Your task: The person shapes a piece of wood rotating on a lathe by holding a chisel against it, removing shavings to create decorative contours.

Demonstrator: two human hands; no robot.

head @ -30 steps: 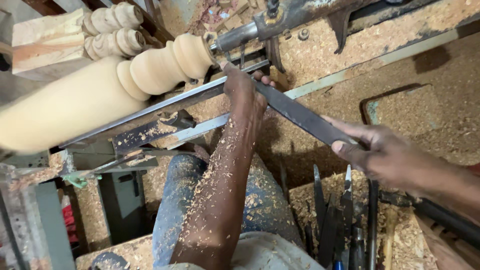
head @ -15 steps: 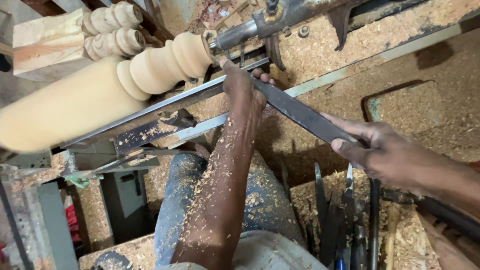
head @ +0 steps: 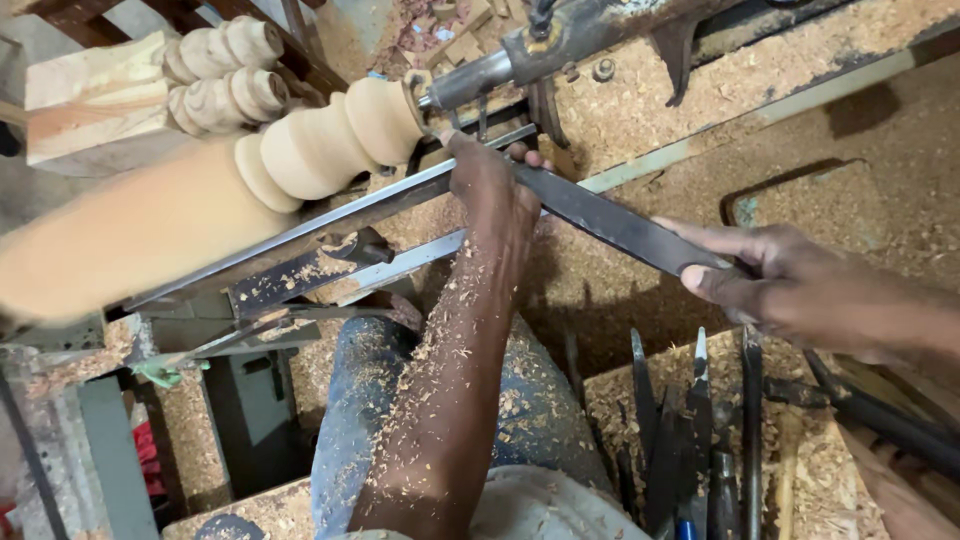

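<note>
Tool rest and chisel across the path to spindle.

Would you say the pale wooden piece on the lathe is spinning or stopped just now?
Spinning, most likely: the long part of the wooden piece is smeared with blur, while the tool rest beside it looks sharp.

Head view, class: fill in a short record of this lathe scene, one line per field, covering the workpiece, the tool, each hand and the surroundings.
Workpiece: pale turned wood spindle mounted on the lathe, blurred toward the left
Tool: long dark chisel, tip at the spindle's right end
Left hand: left hand presses the chisel onto the metal tool rest
Right hand: right hand grips the chisel's rear end
Nearby: spare chisels lower right; finished spindles upper left
Debris: wood shavings over the bed and forearm
</note>
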